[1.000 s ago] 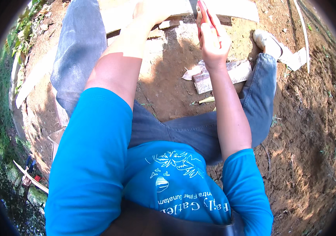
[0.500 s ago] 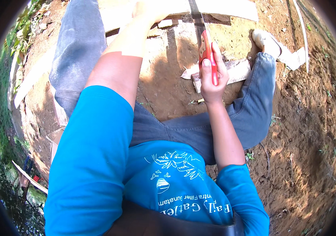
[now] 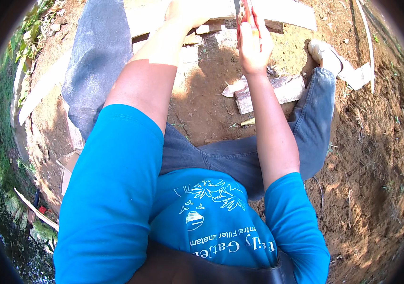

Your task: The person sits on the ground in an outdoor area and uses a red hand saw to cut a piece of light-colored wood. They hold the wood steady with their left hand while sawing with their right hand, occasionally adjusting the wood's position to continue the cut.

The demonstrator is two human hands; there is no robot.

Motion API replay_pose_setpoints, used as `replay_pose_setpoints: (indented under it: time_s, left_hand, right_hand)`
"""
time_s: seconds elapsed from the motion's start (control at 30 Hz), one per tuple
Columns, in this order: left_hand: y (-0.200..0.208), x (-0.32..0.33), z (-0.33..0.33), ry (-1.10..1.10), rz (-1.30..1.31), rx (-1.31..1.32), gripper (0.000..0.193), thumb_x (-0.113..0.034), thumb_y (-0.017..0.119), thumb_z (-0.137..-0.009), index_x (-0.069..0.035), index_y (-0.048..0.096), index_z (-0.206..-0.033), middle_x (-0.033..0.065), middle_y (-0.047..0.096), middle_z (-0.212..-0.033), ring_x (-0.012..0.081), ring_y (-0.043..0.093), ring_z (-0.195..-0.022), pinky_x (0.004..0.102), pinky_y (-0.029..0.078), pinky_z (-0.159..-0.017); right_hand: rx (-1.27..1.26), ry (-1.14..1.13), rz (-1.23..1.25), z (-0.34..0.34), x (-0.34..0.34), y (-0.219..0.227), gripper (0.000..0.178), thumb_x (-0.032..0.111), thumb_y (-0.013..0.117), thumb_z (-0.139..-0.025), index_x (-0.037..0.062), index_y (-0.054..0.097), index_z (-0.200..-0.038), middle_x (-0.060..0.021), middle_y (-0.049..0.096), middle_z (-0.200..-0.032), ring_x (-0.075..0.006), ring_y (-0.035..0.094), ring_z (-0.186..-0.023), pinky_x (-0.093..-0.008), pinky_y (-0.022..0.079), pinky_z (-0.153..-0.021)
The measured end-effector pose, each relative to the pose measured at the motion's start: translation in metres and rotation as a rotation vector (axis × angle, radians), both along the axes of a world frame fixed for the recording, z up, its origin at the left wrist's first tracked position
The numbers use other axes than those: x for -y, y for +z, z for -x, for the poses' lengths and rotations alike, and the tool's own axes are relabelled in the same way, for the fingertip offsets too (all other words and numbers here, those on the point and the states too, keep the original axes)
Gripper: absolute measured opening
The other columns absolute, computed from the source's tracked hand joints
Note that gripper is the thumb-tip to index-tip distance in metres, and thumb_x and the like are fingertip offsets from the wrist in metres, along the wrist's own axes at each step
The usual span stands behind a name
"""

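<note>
My right hand [image 3: 255, 49] is wrapped round the red handle of a handsaw [image 3: 246, 13] near the top of the view, with the thumb lying along the grip. The saw's blade runs out past the upper edge. Under and beyond the handle lies a pale wooden board [image 3: 294, 15], brightly sunlit. My left hand [image 3: 190, 12] rests at this board, left of the saw. Glare washes it out and its fingers do not show clearly.
A short wooden offcut [image 3: 277, 92] and a dry leaf [image 3: 232, 89] lie on the brown soil between my legs. My shoe [image 3: 325, 52] is at the right. Another long pale board [image 3: 46, 90] lies left of my knee, and a thin strip [image 3: 365, 42] at the far right.
My right hand has pushed the saw forward, away from my body, and most of the blade has left the view. My left hand stays in about the same place at the board.
</note>
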State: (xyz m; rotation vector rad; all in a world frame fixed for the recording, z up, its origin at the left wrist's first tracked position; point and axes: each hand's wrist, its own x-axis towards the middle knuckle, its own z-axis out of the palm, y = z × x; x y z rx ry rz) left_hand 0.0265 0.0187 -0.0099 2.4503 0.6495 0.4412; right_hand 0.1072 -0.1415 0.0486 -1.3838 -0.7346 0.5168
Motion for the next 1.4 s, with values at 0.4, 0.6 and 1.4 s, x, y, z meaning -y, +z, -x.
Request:
replay_pose_setpoints:
  time_s: [0.4, 0.6, 1.4]
  left_hand:
    - [-0.004, 0.003, -0.004, -0.001, 0.019, 0.022, 0.042, -0.041, 0.062, -0.093, -0.013, 0.066, -0.124, 0.011, 0.065, -0.129, 0.0301, 0.059, -0.122, 0.0483, 0.042, -0.105]
    - [-0.003, 0.004, -0.005, -0.012, 0.013, 0.026, 0.042, -0.041, 0.062, -0.093, -0.013, 0.066, -0.124, 0.0113, 0.065, -0.129, 0.0302, 0.059, -0.122, 0.0485, 0.042, -0.105]
    - [-0.006, 0.005, -0.001, 0.013, 0.012, 0.02, 0.043, -0.04, 0.063, -0.092, -0.013, 0.065, -0.125, 0.0121, 0.064, -0.13, 0.0304, 0.057, -0.124, 0.0494, 0.04, -0.107]
  right_hand:
    - [0.332, 0.018, 0.408, 0.04, 0.115, 0.042, 0.052, 0.014, 0.056, -0.102, -0.0025, 0.044, -0.15, 0.0008, 0.061, -0.082, -0.0028, 0.046, -0.059, -0.0181, 0.039, -0.056]
    - [0.247, 0.035, 0.166, -0.008, 0.031, 0.02, 0.046, 0.013, 0.057, -0.102, -0.0032, 0.051, -0.145, 0.002, 0.06, -0.08, -0.0013, 0.046, -0.059, -0.0171, 0.04, -0.055]
    - [0.297, 0.011, 0.188, 0.025, 0.069, 0.036, 0.046, 0.006, 0.061, -0.097, -0.0054, 0.054, -0.141, -0.0105, 0.071, -0.11, -0.0086, 0.061, -0.085, -0.022, 0.049, -0.081]
